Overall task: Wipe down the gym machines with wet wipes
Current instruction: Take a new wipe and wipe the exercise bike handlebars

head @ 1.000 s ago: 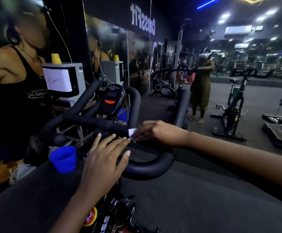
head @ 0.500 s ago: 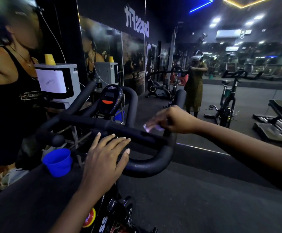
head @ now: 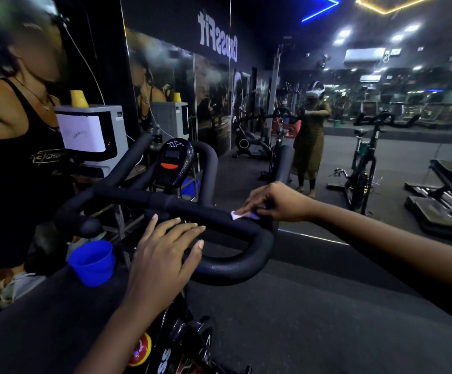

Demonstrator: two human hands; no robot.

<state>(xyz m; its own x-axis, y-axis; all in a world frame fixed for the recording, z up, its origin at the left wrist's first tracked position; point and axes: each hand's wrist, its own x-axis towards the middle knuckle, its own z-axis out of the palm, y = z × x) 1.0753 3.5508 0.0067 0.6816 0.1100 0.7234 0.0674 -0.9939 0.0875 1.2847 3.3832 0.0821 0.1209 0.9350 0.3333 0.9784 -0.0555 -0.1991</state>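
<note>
A spin bike's black padded handlebar fills the middle of the view, with its small console standing behind the crossbar. My right hand pinches a small white wet wipe and presses it on the right part of the crossbar. My left hand lies flat with straight fingers over the near loop of the handlebar, left of the wipe.
A blue cup sits on the dark ledge at the left. A mirror wall ahead reflects me, a second bike and benches. A white machine with a yellow cone stands behind the handlebar.
My right hand swept the wipe right along the crossbar, then came back left a little and lower onto the bar. My left hand has stayed on the near loop.
</note>
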